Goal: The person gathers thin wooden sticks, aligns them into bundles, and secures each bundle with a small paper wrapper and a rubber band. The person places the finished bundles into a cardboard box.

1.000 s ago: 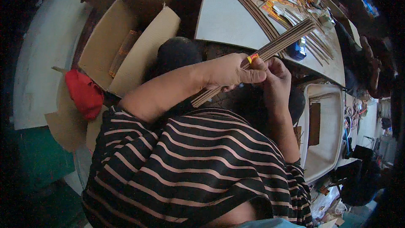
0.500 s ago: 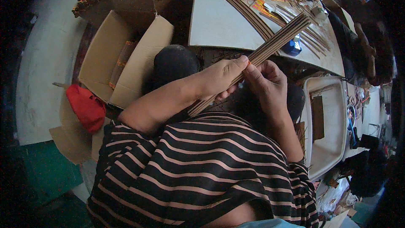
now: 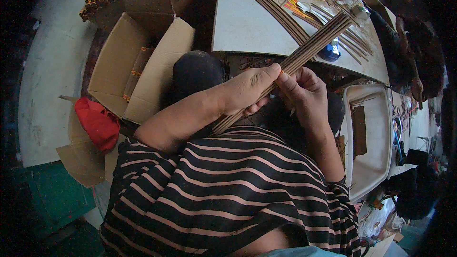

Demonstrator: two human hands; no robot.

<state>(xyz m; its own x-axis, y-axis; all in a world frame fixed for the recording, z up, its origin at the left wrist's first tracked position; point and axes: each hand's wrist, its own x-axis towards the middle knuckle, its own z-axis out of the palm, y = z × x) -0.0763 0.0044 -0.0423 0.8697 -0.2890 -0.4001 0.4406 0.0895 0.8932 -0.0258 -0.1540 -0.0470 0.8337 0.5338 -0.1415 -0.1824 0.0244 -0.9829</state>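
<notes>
Clock: centred on the hands, twelve straight ahead of the person.
Stick bundle: the slim brown bundle [image 3: 316,42] sits in front of the striped shirt [image 3: 223,176], slanting from eight o'clock up to between one and two; a small orange patch shows by the thumbs.
Left hand: the left hand [image 3: 252,87] is closed round the bundle, thumb on top, fingertips showing beneath.
Right hand: the right hand [image 3: 304,94] has its thumb tip at the bundle's near side, other fingers curled; cannot tell whether they grip anything.
Table: pale table [image 3: 252,28], twelve to two, bearing loose sticks [image 3: 282,18] and a blue object [image 3: 329,52].
Box: open carton [image 3: 159,69], between nine and ten, banded bundles [image 3: 137,75] inside.
Red cloth: red cloth [image 3: 97,126], between eight and nine.
Tub: white tub [image 3: 349,147], four o'clock.
</notes>
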